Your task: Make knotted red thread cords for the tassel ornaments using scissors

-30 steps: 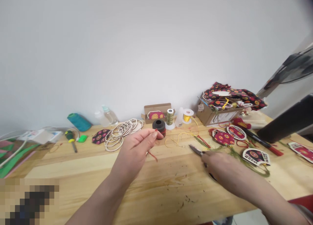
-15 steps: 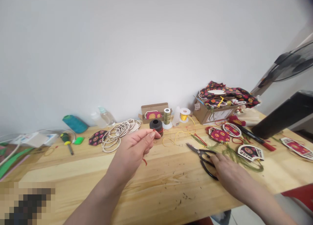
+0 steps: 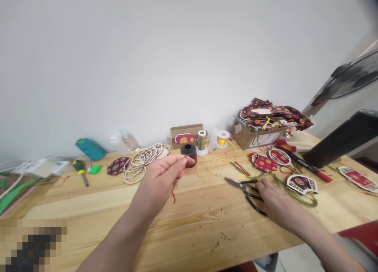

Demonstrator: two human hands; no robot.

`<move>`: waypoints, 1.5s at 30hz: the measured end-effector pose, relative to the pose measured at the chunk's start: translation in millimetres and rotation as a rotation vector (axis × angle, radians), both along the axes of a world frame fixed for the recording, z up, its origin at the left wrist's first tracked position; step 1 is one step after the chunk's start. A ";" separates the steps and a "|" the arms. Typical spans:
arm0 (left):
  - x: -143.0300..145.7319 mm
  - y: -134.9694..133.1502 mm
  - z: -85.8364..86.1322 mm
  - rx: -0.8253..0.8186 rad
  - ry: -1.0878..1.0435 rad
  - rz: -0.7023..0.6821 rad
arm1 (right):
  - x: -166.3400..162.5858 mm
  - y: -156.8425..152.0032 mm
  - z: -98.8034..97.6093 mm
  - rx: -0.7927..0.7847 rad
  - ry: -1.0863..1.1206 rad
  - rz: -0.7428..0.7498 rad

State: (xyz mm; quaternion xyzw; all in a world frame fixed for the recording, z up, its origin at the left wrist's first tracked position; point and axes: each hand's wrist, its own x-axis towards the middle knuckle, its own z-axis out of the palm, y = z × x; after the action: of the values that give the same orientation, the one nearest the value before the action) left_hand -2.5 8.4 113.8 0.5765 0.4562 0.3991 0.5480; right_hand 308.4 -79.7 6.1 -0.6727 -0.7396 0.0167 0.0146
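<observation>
My left hand [image 3: 163, 173] is closed in a pinch above the middle of the table. Between its thumb and fingers is a red cord [image 3: 173, 197], whose loose end hangs below the palm. Most of the cord is hidden by the fingers. To the right, my right hand [image 3: 276, 203] has its fingers on the handles of black-handled scissors [image 3: 246, 188], which lie on the table with the blades pointing left. Some fingertips are hidden behind the hand. Just beyond it lie green tassel threads [image 3: 295, 197] and a fan-shaped ornament [image 3: 301, 184].
Behind my left hand stand a dark spool [image 3: 188, 152], an olive thread spool [image 3: 202, 141] and a yellow cord spool [image 3: 223, 139]. Wooden frames [image 3: 141, 161] are piled at left. A cardboard box [image 3: 255, 140] of fabric stands at back right, near a black cylinder [image 3: 339, 140].
My right hand has shifted slightly, and the scissors have slid and turned a little with it, handles moving right. My left hand stays nearly in place; the hanging cord end sits slightly lower.
</observation>
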 end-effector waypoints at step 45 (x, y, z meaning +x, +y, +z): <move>-1.1 4.1 -0.2 -0.041 -0.001 -0.080 | -77.1 86.3 76.1 -0.525 1.269 0.799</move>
State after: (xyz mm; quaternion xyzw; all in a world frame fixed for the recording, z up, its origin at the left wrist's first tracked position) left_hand -3.7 12.5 113.6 0.5829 0.4402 0.3678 0.5755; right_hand 231.3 6.6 82.2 -0.1999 -0.7475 0.5744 0.2672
